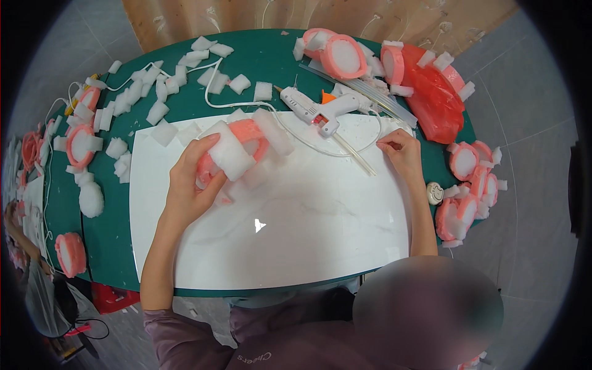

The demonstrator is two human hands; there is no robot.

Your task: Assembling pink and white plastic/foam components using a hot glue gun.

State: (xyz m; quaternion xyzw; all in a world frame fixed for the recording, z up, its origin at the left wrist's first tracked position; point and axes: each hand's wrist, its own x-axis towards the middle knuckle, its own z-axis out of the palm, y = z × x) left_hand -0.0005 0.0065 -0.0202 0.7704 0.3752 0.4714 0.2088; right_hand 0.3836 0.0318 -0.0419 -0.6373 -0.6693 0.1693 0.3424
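Note:
My left hand [196,169] holds a fuzzy pink ring [256,132] tilted above the white board [271,240]. A white foam piece [231,154] is wrapped over the ring's near side under my fingers, and another white foam piece [274,132] sits at its far right side. My right hand [402,154] is near the board's right edge, thumb and fingers pinched together; whatever may be between them is too small to make out. Between the hands, a white glue gun [320,110] with an orange trigger lies on its side, a clear glue stick [356,155] beside its handle.
Loose white foam pieces [157,112] lie scattered at the far left of the green table [111,246]. Pink rings with foam [464,161] sit along the right edge, near a red plastic bag [435,102]. A white cord [208,86] crosses the table. Another person's arm [24,237] shows far left.

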